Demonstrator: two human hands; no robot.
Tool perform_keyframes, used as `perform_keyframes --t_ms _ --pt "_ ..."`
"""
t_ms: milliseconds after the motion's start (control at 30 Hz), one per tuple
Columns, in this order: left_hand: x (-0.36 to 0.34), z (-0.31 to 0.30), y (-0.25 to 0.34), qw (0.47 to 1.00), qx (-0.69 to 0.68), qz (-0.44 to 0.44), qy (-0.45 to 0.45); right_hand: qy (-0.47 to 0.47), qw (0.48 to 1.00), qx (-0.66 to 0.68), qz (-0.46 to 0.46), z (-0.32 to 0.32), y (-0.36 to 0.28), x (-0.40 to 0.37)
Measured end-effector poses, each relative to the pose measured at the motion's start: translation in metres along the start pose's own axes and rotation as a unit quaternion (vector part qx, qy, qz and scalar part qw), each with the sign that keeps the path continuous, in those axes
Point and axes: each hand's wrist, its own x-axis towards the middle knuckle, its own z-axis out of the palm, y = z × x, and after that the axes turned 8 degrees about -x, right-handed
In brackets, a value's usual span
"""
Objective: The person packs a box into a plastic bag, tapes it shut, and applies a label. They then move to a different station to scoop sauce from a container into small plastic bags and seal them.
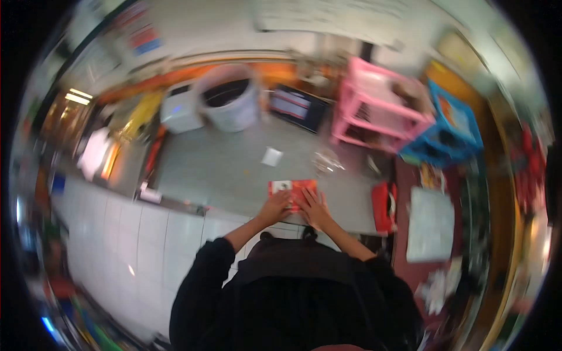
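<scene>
A flat red and orange packet or booklet (295, 186), with a white patch bearing a dark picture on its left part, lies at the near edge of the grey table. My left hand (276, 206) rests on its lower left part, fingers laid across the surface and slightly blurred. On the right half, my right hand (314, 209) presses down with its fingers spread. Just beyond the packet is a small white piece of paper (271, 156). Crumpled clear plastic (328, 161) sits to the right of that.
At the back of the grey table (216, 164) stand a white bin (231, 105), a white box (180, 111) and a dark tablet-like panel (298, 108). Pink (380, 111) and blue (448, 131) plastic racks fill the right rear. A red case (383, 207) is near the right edge.
</scene>
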Motion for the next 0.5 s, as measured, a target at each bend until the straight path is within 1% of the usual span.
perform_keyframes --t_ms 33,67,100,133,167,200,233,267,300,333,400,433,500 --pt "0.001 -0.001 -0.005 0.999 0.018 0.014 0.03 0.003 0.998 0.0 0.057 -0.001 0.009 -0.012" --pt "0.009 0.002 -0.003 0.998 0.031 0.022 0.044 0.091 0.983 -0.005 0.159 -0.007 0.026 -0.026" --pt "0.009 0.005 0.003 0.997 0.041 0.019 0.061 0.172 0.953 -0.013 0.25 -0.015 0.036 -0.045" --pt "0.011 0.008 0.0 0.998 0.024 0.041 0.043 0.2 0.917 -0.066 0.338 -0.032 0.049 -0.066" --pt "0.007 0.011 -0.002 0.998 0.012 0.025 0.064 0.22 0.875 -0.115 0.416 -0.053 0.062 -0.091" --pt "0.002 0.014 -0.002 0.996 0.002 0.004 0.088 0.208 0.827 -0.161 0.497 -0.065 0.074 -0.118" --pt "-0.005 0.015 -0.004 0.997 -0.009 0.007 0.072 0.173 0.776 -0.182 0.579 -0.071 0.08 -0.135" --pt "-0.006 0.015 -0.005 0.996 -0.021 0.007 0.091 0.151 0.766 -0.156 0.605 -0.066 0.092 -0.157" --pt "-0.008 0.016 -0.007 0.993 -0.03 0.005 0.113 0.126 0.746 -0.089 0.647 -0.067 0.102 -0.169" --pt "-0.008 0.016 -0.008 0.993 -0.034 0.003 0.109 0.121 0.745 -0.09 0.65 -0.059 0.118 -0.185" --pt "-0.007 0.015 -0.01 0.993 -0.041 0.009 0.11 0.126 0.766 0.071 0.626 -0.037 0.146 -0.215" --pt "-0.006 0.015 -0.01 0.992 -0.053 0.005 0.115 0.123 0.766 0.072 0.628 -0.039 0.154 -0.217" --pt "-0.005 0.017 -0.009 0.991 -0.054 0.001 0.125 0.113 0.721 0.269 0.628 -0.043 0.167 -0.219"
